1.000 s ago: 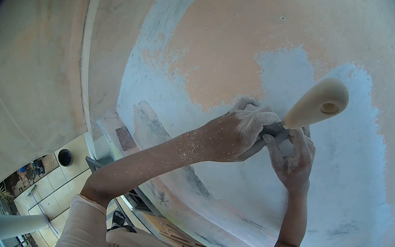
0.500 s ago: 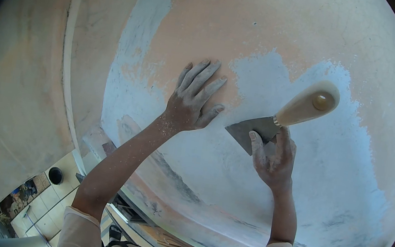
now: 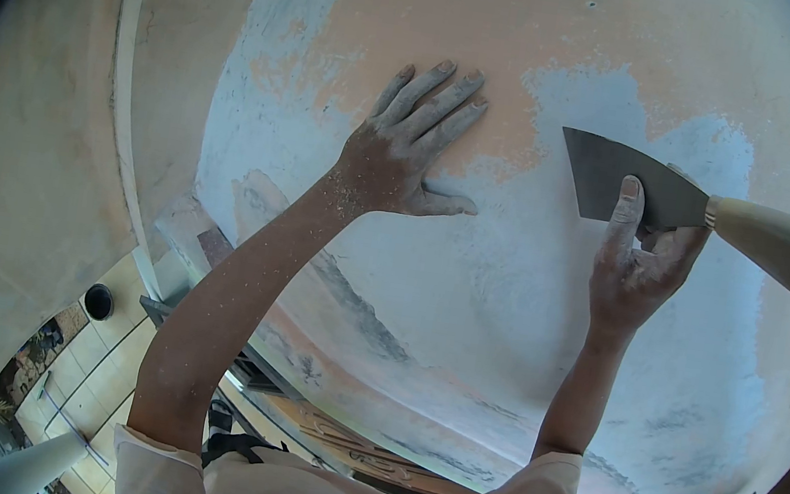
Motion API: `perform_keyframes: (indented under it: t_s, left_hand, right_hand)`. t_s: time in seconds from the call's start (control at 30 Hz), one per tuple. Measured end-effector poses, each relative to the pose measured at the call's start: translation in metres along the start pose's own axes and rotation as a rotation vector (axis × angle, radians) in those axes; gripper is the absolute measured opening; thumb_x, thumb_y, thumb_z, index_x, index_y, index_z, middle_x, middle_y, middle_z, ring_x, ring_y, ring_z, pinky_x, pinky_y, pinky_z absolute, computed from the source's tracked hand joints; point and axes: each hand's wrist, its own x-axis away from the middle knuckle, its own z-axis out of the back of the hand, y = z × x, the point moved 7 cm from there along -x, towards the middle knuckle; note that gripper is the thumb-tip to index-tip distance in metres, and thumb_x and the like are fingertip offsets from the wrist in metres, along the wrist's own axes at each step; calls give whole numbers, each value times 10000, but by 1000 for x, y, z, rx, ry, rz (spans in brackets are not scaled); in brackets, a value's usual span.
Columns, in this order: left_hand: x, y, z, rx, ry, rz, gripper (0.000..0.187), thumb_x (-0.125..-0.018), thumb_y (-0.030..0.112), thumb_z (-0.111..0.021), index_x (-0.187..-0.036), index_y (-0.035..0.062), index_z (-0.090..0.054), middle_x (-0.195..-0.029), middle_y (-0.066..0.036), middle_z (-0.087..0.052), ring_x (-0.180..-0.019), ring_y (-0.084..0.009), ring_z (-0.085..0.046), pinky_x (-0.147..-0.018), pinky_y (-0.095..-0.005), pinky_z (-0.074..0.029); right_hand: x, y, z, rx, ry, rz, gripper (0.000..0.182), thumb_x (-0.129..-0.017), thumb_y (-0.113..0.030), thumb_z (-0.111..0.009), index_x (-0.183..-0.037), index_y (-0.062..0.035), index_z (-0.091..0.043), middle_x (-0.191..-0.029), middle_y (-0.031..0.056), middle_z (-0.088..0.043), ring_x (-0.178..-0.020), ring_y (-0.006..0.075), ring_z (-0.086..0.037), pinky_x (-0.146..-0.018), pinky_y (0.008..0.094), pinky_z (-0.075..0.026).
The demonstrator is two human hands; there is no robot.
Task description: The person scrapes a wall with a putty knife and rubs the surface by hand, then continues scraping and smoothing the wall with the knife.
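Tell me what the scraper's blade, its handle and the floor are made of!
Blade: likely metal; it's thin, flat and dull grey, with crisp corners.
Handle: smooth, cream-coloured, perhaps plastic or painted wood; its even, rounded surface could be either.
Floor: probably ceramic tiles; pale slabs with dark lines between.
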Motion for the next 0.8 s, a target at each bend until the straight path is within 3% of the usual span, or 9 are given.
perform_keyframes:
  t_s: [0.2, 0.27, 0.3, 0.37, 0.43, 0.53, 0.6, 0.7, 0.8]
  left_hand:
    - [-1, -2, 4, 5, 16, 21, 944, -622, 764, -562, -1308, 132, -421, -1383, -75, -380, -1295, -299, -325, -1063, -525, -282]
    - [-1, -1, 4, 4, 32, 13, 951, -616, 765, -562, -1305, 124, -424, -1385, -72, -379, -1295, -299, -325, -1058, -527, -288]
    - [0, -1, 4, 9, 32, 10, 967, -604, 759, -583, -1302, 110, -425, -1376, -88, -390, -1290, -309, -332, -1056, -532, -281]
    - [0, -1, 4, 22, 33, -2, 1000, -578, 747, -624, -1297, 80, -427, -1359, -120, -411, -1280, -331, -344, -1053, -542, -266]
    - [1, 0, 3, 18, 30, 1, 1006, -573, 748, -626, -1300, 81, -425, -1358, -115, -414, -1281, -329, -344, -1056, -537, -267]
    - [1, -2, 4, 17, 34, 8, 967, -599, 756, -584, -1293, 99, -437, -1374, -88, -395, -1289, -309, -333, -1050, -531, -288]
    - [1, -1, 4, 17, 32, 12, 947, -613, 760, -563, -1288, 105, -444, -1381, -79, -386, -1293, -301, -329, -1045, -529, -301]
    - [0, -4, 5, 8, 24, 2, 975, -588, 757, -587, -1289, 95, -442, -1371, -86, -399, -1290, -309, -332, -1049, -530, -291]
    - [1, -2, 5, 21, 28, 10, 1011, -557, 761, -609, -1294, 92, -436, -1365, -89, -408, -1291, -314, -332, -1056, -531, -277]
  right_hand:
    - [25, -13, -32, 213, -155, 268, 424, -848, -42, -595, -1178, 67, -351, -975, 197, -561, -831, 224, -610, -654, 272, -536]
    - [6, 7, -2, -191, 147, -142, 429, -855, -49, -586, -1174, 79, -329, -995, 204, -549, -822, 221, -610, -659, 277, -555]
    - [8, 10, -2, -149, 146, -124, 417, -859, -60, -583, -1148, 97, -327, -1005, 188, -534, -884, 227, -595, -681, 271, -565]
    - [29, -13, -22, 222, -57, 273, 441, -853, -51, -587, -1155, 106, -306, -1016, 177, -502, -968, 247, -555, -705, 279, -544]
    - [34, -7, -30, 383, -240, 283, 502, -842, -28, -593, -1193, 98, -258, -1034, 192, -488, -967, 252, -545, -732, 300, -519]
    - [17, 14, -14, -217, 18, -219, 491, -851, -18, -573, -1207, 81, -251, -1069, 219, -491, -973, 249, -540, -748, 291, -505]
    - [40, -21, -41, 352, -280, 385, 444, -869, -9, -536, -1199, 86, -254, -1061, 216, -496, -894, 228, -578, -718, 275, -518]
    - [25, 9, -21, 33, -118, -9, 437, -871, -30, -541, -1186, 83, -259, -1079, 212, -490, -850, 223, -585, -715, 272, -513]
    - [42, 5, -34, 64, -152, 97, 432, -863, -18, -553, -1172, 83, -267, -1088, 219, -458, -900, 232, -570, -707, 262, -506]
